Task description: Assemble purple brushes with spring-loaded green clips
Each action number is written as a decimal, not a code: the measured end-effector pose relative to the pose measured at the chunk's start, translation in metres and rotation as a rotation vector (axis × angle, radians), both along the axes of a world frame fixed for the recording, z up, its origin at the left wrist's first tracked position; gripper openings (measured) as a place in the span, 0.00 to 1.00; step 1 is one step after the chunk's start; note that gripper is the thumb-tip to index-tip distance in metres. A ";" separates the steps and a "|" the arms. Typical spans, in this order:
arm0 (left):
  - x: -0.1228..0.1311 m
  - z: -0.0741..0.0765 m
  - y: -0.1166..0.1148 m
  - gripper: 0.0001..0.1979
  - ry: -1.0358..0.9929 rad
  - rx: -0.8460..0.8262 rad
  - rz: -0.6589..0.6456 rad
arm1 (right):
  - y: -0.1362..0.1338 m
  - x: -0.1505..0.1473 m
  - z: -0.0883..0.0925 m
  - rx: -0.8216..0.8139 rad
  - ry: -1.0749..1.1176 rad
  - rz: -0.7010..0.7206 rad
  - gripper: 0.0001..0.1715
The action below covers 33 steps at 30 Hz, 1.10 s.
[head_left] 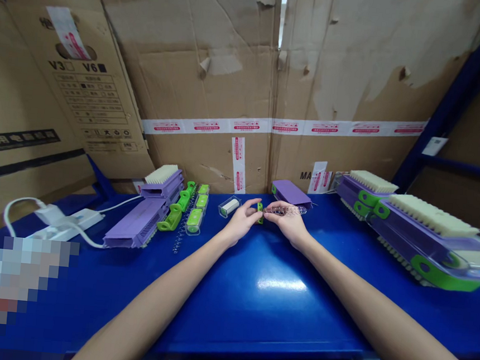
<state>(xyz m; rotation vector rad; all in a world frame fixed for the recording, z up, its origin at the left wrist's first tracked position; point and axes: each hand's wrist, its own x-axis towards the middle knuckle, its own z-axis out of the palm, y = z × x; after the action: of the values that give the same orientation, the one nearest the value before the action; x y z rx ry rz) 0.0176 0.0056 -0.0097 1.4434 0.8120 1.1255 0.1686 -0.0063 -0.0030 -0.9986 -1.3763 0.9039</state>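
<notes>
Between the fingertips of my left hand is a small green plastic piece, held upright above the blue table. My right hand pinches a thin metal coil spring, whose far part sticks out to the right past the knuckles. The spring's near end meets the green piece or lies very close to it; the fingers hide the exact contact. Left of my left hand lies a small clear case with a white insert. Behind my right hand rests a purple plastic housing.
Clear-and-green cases, more springs, green brackets and purple housings line the left side. Purple brush assemblies with cream bristles stand at right. A white power strip with cables is far left; cardboard walls the back.
</notes>
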 end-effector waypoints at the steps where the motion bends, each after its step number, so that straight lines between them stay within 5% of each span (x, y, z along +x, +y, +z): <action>1: 0.000 -0.001 0.000 0.25 -0.005 -0.003 0.008 | 0.000 -0.001 0.000 0.002 -0.004 -0.006 0.13; 14: 0.000 0.000 -0.002 0.15 0.021 0.048 0.061 | 0.003 -0.004 -0.010 0.067 -0.118 -0.093 0.11; 33: -0.001 -0.008 0.004 0.30 -0.108 -0.021 -0.040 | -0.004 -0.007 -0.008 0.111 -0.365 -0.130 0.03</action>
<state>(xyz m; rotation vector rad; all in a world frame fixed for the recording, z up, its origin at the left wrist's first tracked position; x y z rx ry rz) 0.0168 0.0091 -0.0178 1.3636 0.7146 1.1513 0.1611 -0.0101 -0.0106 -1.1919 -1.6243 0.5590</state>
